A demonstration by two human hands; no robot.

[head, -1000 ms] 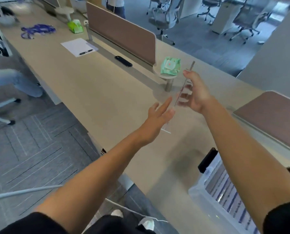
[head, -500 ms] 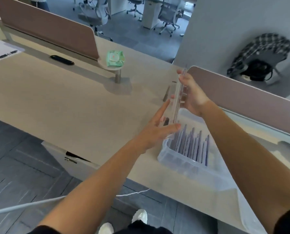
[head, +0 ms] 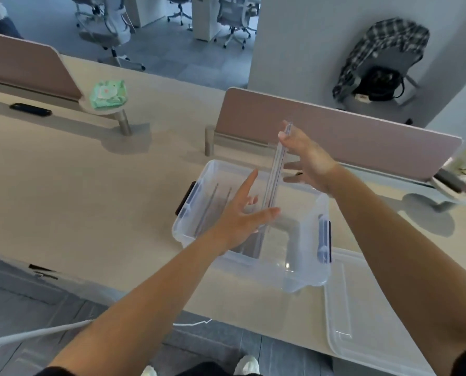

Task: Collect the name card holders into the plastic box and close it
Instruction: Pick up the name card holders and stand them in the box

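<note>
Above open plastic box (head: 302,275): clear, edge-on card holder (head: 276,169).

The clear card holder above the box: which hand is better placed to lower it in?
Right. The right hand grips the card holder near its top, upright over the open plastic box. The left hand only steadies its lower edge, fingers open.

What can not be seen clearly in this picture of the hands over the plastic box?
- Head view: how many name card holders already stand in the plastic box; they are transparent and the left hand covers some.
- Right hand grip on the held name card holder: the fingers behind the clear plate look blurred.
- Lid: cut off by the bottom edge.
</note>
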